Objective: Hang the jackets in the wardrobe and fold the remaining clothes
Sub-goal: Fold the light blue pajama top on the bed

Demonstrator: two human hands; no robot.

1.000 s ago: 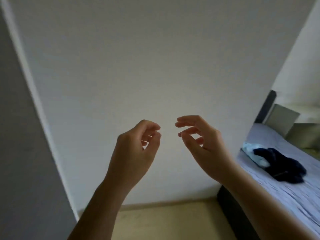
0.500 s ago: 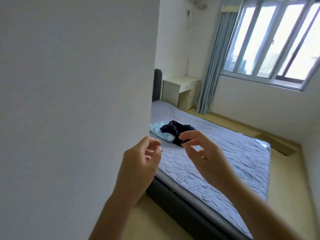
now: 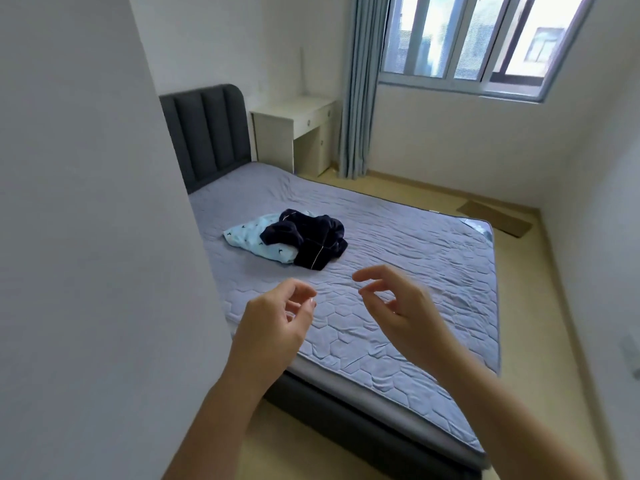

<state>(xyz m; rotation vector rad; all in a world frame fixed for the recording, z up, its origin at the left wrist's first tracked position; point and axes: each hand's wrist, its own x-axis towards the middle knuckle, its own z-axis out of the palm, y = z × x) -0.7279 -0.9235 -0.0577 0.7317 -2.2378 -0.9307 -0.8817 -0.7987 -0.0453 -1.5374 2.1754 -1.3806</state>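
Above the quilted mattress (image 3: 415,271), left hand (image 3: 273,327) and right hand (image 3: 398,306), fingers loosely curled, nothing held. Farther up the mattress, crumpled navy garment with white piping (image 3: 308,237) atop pale blue patterned garment (image 3: 252,239), apart from both hands

Your light is daylight from the window (image 3: 464,46) at far right, its panes partly glaring white. The bed (image 3: 415,258) is lit evenly, shadows soft; the dark garment (image 3: 311,242) loses detail. The near-left wall (image 3: 86,237) leans, bent by edge distortion.
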